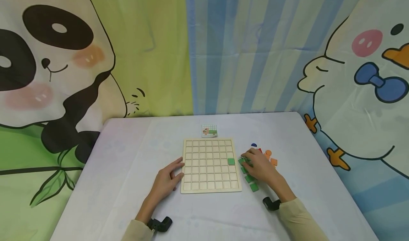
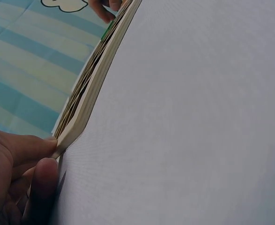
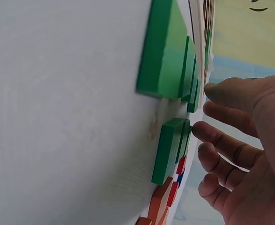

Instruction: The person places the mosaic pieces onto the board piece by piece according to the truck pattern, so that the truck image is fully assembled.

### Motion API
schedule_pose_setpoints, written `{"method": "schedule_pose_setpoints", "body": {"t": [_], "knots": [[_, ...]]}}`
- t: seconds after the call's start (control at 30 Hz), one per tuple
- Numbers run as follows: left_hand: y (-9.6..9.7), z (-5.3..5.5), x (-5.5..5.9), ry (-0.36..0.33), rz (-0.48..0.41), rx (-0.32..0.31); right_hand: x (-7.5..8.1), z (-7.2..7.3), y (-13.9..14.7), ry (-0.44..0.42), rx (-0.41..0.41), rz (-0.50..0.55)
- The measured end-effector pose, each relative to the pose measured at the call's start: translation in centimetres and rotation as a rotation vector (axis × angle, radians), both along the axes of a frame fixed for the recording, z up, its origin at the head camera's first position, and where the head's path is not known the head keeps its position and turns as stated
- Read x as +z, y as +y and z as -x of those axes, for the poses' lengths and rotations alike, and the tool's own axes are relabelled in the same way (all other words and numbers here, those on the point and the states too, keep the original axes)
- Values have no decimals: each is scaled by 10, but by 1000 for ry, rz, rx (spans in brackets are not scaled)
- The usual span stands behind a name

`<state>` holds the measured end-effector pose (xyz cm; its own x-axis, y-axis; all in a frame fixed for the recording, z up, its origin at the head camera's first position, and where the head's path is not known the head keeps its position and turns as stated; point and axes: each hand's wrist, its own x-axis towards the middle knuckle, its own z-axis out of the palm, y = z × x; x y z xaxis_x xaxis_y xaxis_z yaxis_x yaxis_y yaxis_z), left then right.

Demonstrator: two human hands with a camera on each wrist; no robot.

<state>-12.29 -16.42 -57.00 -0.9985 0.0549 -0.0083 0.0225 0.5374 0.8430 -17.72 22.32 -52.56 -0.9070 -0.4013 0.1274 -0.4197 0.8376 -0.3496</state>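
Note:
A pale grid board (image 1: 211,191) lies on the white table, with one green square tile (image 1: 231,161) in a cell near its right side. My left hand (image 1: 163,182) rests its fingertips against the board's left edge; in the left wrist view the fingers (image 2: 32,146) meet the rim by a corner. To the right of the board my right hand (image 1: 262,168) hovers over a line of green tiles (image 1: 254,187). In the right wrist view its thumb and fingers are spread and loosely bent, fingertips close to the green tiles (image 3: 167,150), with nothing held.
Behind the board lies a small picture card (image 1: 209,131) with a printed grid. Past my right hand are orange pieces (image 1: 273,161), a red piece (image 1: 260,150) and a blue half-round piece (image 1: 254,145). Printed curtains hang behind the table.

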Motion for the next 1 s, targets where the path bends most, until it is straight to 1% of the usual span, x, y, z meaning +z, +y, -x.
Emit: {"method": "schedule_pose_setpoints", "body": {"t": [0.17, 0.37, 0.7, 1.0], "knots": [[-1, 0, 0, 2, 1, -2, 0, 0, 1, 4, -16, -20], [0, -1, -1, 2, -1, 2, 3, -1, 2, -21, -34, -40], [1, -2, 2, 5, -13, -2, 1, 2, 5, -45, -15, -51], [0, -2, 1, 4, -13, -1, 2, 4, 4, -63, -4, -51]]}}
